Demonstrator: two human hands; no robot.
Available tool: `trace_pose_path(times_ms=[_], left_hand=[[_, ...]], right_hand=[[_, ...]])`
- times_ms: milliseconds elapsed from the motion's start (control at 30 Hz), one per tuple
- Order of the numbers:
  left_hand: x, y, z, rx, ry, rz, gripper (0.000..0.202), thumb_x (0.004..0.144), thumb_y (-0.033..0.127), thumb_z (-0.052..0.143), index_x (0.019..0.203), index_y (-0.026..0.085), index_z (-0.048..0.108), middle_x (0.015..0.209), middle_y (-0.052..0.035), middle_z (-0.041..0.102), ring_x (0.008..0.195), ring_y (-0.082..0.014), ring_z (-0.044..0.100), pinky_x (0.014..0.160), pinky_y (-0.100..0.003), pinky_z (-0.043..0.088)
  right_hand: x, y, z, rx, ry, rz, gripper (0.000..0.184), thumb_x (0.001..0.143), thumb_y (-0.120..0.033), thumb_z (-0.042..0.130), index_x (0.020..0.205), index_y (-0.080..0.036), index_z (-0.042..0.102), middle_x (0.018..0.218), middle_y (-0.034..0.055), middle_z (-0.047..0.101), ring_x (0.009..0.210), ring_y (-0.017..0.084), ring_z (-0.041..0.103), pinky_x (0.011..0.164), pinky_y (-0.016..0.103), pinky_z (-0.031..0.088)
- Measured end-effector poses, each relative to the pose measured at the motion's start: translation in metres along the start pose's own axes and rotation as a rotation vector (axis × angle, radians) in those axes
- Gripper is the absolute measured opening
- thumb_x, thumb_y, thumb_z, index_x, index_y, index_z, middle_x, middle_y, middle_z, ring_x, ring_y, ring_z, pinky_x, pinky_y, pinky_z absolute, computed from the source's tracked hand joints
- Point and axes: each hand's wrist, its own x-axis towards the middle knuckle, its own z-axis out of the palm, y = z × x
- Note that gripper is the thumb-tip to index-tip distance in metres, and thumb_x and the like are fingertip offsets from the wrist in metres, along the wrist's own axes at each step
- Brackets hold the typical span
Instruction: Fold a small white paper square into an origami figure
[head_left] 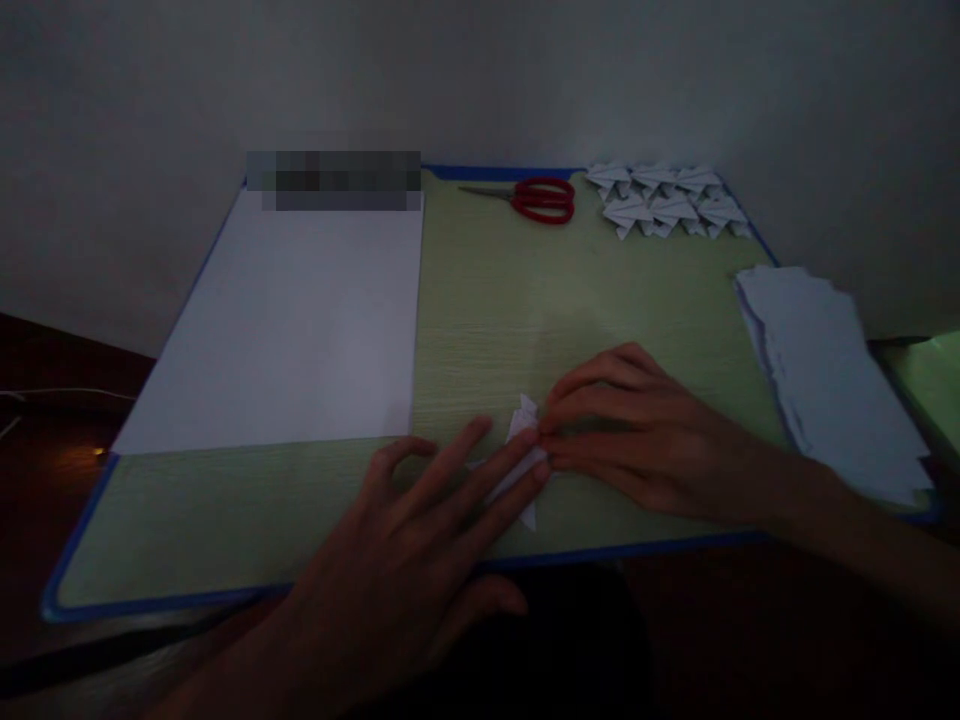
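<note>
Green tabletop (495, 320) by a dim wall (487, 90) bears folded paper (519, 470) under left fingers (510, 503).

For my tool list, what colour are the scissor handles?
The scissor handles are red; head view.

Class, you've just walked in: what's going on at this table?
A person is working on a small folded paper near the front of the table. The left hand rests extended fingers on it; the right hand has bunched fingertips at its right side, its grip unclear. Beyond lie red-handled scissors and two rows of folded pieces. A large white sheet lies left, a paper stack right.
</note>
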Motion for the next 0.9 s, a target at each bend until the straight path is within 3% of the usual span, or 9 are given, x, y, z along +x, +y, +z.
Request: trace_pose_path(times_ms=[167,400,567,633,800,900], left_hand=[[0.000,0.000,0.001,0.010,0.002,0.004,0.070,0.106,0.062,0.039,0.165,0.026,0.030,0.173,-0.0029,0.029,0.155,-0.0324,0.034,0.108,-0.049,0.037],[0.002,0.002,0.001,-0.003,0.021,0.000,0.067,0.107,0.062,0.031,0.164,0.025,0.033,0.173,-0.0011,0.026,0.156,-0.0297,0.032,0.111,-0.048,0.033],[0.000,0.004,0.001,-0.002,-0.002,0.000,0.066,0.109,0.061,0.027,0.163,0.024,0.034,0.173,-0.0012,0.026,0.157,-0.0291,0.030,0.113,-0.053,0.030],[-0.001,0.004,0.002,-0.009,-0.002,0.006,0.067,0.108,0.062,0.028,0.163,0.024,0.035,0.173,-0.0015,0.027,0.157,-0.0293,0.030,0.113,-0.053,0.030],[0.002,0.007,0.005,-0.027,0.060,-0.013,0.065,0.107,0.061,0.038,0.158,0.021,0.043,0.168,-0.0044,0.041,0.147,-0.0299,0.044,0.114,-0.054,0.033],[-0.004,0.012,0.004,-0.105,0.174,-0.035,0.051,0.108,0.046,0.050,0.145,0.012,0.057,0.153,-0.0107,0.060,0.134,-0.0297,0.055,0.114,-0.054,0.037]], right_hand=[[0.000,0.005,0.005,0.030,0.041,0.006,0.012,0.104,-0.020,0.063,0.107,-0.022,0.074,0.111,0.0023,0.080,0.114,0.020,0.068,0.104,0.047,0.042],[-0.002,0.003,0.005,-0.023,0.101,0.093,0.010,0.098,-0.028,0.071,0.106,-0.023,0.076,0.110,0.0068,0.070,0.109,0.024,0.065,0.096,0.046,0.047],[0.002,0.001,-0.002,-0.111,0.009,0.114,0.035,0.102,-0.029,0.064,0.137,-0.025,0.066,0.126,0.0132,0.059,0.121,0.031,0.055,0.099,0.054,0.047],[0.005,0.002,-0.004,-0.130,-0.053,0.087,0.037,0.103,-0.030,0.062,0.139,-0.026,0.065,0.132,0.0145,0.056,0.125,0.033,0.053,0.100,0.056,0.045],[0.007,0.006,-0.005,-0.145,-0.108,0.071,0.034,0.102,-0.033,0.064,0.135,-0.028,0.070,0.132,0.0151,0.059,0.126,0.036,0.054,0.100,0.057,0.045],[0.007,0.006,-0.004,-0.123,-0.119,0.099,0.032,0.101,-0.034,0.064,0.132,-0.030,0.071,0.131,0.0133,0.059,0.127,0.035,0.054,0.101,0.057,0.045]])
